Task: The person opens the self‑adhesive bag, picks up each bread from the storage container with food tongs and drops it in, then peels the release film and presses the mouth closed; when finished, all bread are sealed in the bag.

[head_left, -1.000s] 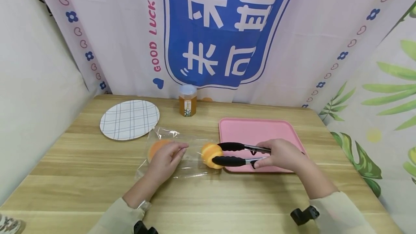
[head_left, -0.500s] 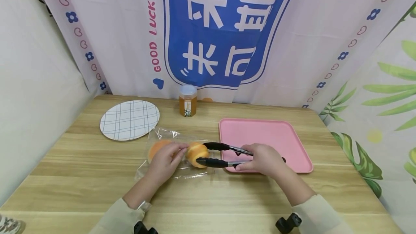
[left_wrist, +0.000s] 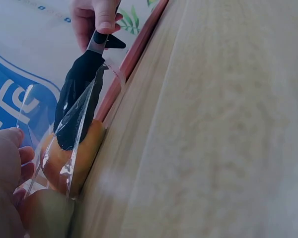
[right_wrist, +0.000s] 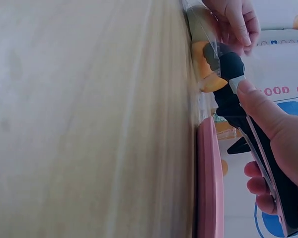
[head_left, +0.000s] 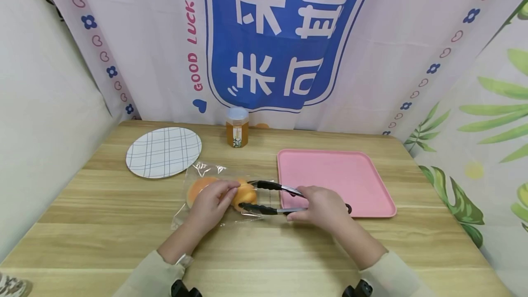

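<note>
A clear plastic bag (head_left: 214,172) lies on the table with one orange-brown round bun (head_left: 197,190) inside it. My left hand (head_left: 212,200) lies over the bag and pinches its upper film near the opening. My right hand (head_left: 321,207) grips a pair of metal tongs (head_left: 284,188) with black tips. Between those tips is a striped bread roll (head_left: 246,194), inside the mouth of the bag beside my left fingers. In the left wrist view the film (left_wrist: 82,111) passes over the tong tips and the roll (left_wrist: 59,166). The first bun is partly covered by my left hand.
A pink tray (head_left: 330,168) lies to the right, under the tongs' rear part. A checked oval plate (head_left: 163,152) sits at the back left. Near the back edge stands a honey-coloured jar (head_left: 237,128) with a pale lid. A printed cloth (head_left: 165,58) hangs behind the table.
My right hand has moved left with the tongs, carrying the bread roll from beside the tray into the bag, up to my left fingers. The left hand has stayed in place.
</note>
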The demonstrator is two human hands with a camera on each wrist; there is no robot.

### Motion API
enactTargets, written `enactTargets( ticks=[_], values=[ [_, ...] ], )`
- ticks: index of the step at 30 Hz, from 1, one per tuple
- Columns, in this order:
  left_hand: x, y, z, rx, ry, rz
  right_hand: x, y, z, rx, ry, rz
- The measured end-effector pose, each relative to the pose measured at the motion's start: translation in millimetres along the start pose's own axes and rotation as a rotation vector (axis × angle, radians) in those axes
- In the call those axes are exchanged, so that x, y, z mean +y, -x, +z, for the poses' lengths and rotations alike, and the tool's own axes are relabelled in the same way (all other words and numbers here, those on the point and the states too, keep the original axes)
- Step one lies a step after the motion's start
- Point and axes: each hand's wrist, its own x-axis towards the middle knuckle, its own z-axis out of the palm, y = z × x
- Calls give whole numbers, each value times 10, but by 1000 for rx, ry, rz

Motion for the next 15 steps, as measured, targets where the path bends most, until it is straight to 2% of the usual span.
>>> enactTargets(
  ticks=[6,11,15],
  values=[
    [-11,1,7,2,-11,12,10,8,-35,-2,40,-10],
    [-21,-1,11,13,-12,21,106,43,-118,-9,-22,25],
    [-19,10,2,19,-6,20,284,145,-219,-15,-61,47]
  ],
)
